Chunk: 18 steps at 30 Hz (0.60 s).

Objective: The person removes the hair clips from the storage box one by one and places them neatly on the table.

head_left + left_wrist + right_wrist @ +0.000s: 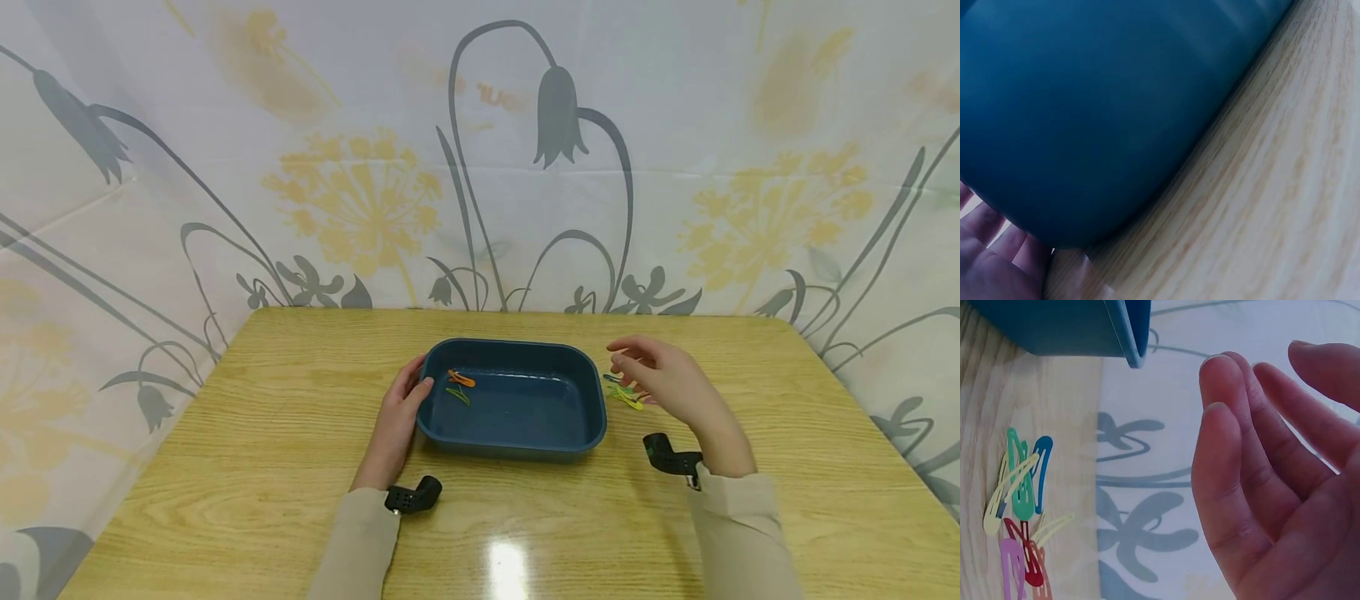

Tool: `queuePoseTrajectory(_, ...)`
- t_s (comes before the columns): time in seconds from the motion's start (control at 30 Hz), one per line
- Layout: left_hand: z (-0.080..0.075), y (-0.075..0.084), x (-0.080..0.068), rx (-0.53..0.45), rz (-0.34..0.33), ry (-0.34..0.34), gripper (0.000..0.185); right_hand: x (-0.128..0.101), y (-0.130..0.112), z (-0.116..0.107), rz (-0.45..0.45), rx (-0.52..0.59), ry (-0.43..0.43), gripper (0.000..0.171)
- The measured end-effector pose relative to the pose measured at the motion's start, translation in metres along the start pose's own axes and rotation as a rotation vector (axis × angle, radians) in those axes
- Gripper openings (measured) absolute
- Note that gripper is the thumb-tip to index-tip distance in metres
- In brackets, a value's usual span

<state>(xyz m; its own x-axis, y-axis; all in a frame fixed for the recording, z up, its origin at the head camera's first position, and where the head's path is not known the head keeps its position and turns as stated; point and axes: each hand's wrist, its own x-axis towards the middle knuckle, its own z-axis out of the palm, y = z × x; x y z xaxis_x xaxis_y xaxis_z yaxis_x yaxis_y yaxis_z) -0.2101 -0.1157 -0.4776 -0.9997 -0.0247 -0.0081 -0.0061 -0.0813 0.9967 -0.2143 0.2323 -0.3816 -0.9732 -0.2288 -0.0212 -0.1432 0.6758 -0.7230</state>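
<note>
A dark blue plastic basin [517, 408] stands on the table, with an orange hair clip [462, 379] and a green hair clip [458, 395] lying inside at its left end. My left hand [397, 412] holds the basin's left side, thumb at the rim and fingers against the outer wall. Beside the basin's right end, my right hand [663, 379] hovers over a loose pile of snap hair clips [626, 396], its fingers loosely bent and nothing between them. In the right wrist view the pile includes a blue clip [1042, 469], a red clip [1032, 569] and a pink clip [1011, 569].
The wooden table [247, 467] runs back to a patterned curtain [510, 208] that hangs along the far edge and both sides. A black wrist camera [415, 496] sits on the left wrist, and another camera [670, 457] on the right.
</note>
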Motion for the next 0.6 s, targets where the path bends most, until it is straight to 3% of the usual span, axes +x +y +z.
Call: queuePoseTrajectory(0.6, 0.001, 0.001, -0.001, 0.003, -0.012, 0.006, 0.042, 0.000, -0.014, 0.007, -0.082, -0.014, 0.002, 0.042)
